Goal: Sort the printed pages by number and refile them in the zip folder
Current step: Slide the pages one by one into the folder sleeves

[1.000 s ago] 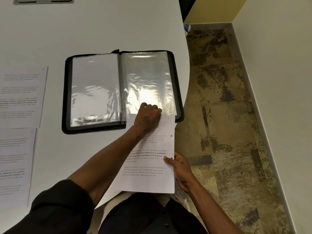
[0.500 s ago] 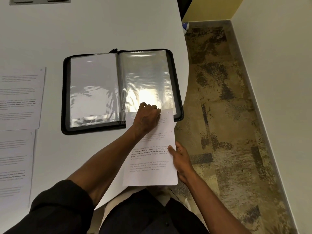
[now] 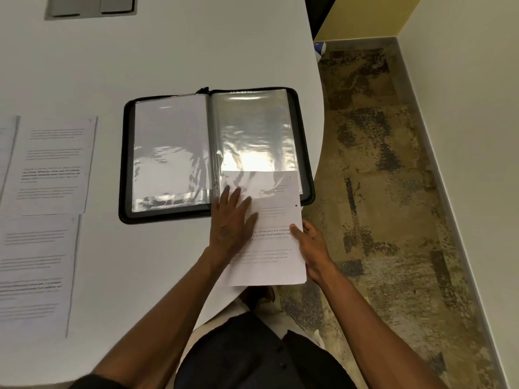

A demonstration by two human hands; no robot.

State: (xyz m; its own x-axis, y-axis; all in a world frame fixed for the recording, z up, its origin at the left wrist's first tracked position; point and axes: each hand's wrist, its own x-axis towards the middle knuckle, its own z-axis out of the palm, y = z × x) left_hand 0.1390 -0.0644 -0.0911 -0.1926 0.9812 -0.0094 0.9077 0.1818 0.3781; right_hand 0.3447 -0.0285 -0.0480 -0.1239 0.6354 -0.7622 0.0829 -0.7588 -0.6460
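Right hand [image 3: 311, 248] pinching right edge of printed page [image 3: 269, 265], thumb on top, fingers curled beneath. Left hand [image 3: 231, 220] flat on same page, just left of that pinch, fingers straight and spread, pressing down. Beyond the fingertips, page's top edge tucked under clear sleeve [image 3: 255, 141] of right half of zip folder [image 3: 125, 164]; lower part overhanging table [image 3: 168, 57] edge. Well left of both hands, more printed pages [image 3: 53, 167] lying flat on table. Furthest, grey panel [image 3: 90, 7] set in tabletop.
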